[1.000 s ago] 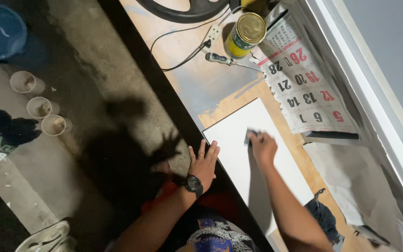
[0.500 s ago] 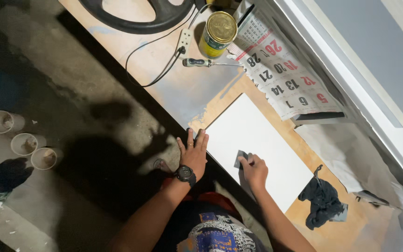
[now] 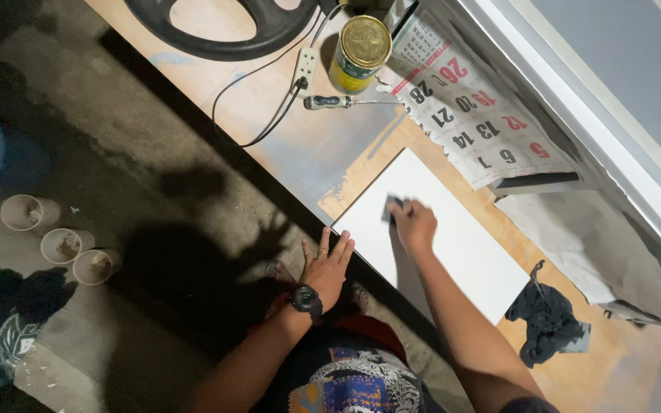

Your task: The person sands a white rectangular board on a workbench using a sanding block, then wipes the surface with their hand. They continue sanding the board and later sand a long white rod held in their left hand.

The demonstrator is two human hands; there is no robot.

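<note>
Where the flat white rectangular board (image 3: 430, 229) lies on the wooden desk (image 3: 300, 145), its long axis is seen running diagonally from the desk's near edge toward the far right. The right hand (image 3: 413, 223) is closed on a small dark sanding pad (image 3: 391, 206), pressed flat on the board close to its left corner. The left hand (image 3: 328, 264) is spread open, palm down, at the desk's near edge, its fingertips touching the board's near corner; it is the nearer to that corner. A yellow-lidded tin can (image 3: 361, 52), a screwdriver (image 3: 338, 102), a torn calendar sheet (image 3: 476, 122) and a dark rag (image 3: 548, 321) are also seen on the desk.
</note>
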